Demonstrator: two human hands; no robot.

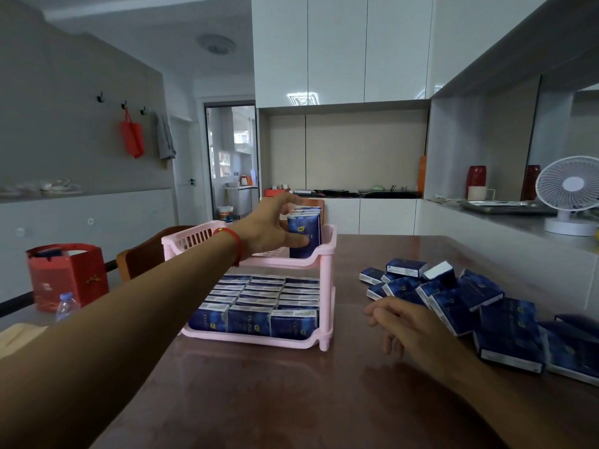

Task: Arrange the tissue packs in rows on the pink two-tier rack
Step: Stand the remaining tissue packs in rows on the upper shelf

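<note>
The left hand (pixel 270 223) grips upright tissue packs (pixel 304 230) at the right end of the pink rack (pixel 325 288)'s top tier. The rack's lower tier is filled with packed rows (pixel 259 303). Right of the rack, the right hand (pixel 405 322) hovers with relaxed fingers, holding nothing, just beside the loose pile of packs (pixel 470 296).

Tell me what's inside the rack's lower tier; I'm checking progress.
The lower tier of the pink rack holds blue tissue packs standing upright in three rows, apparently full. The left forearm covers its back-left corner, so that spot cannot be checked.
</note>
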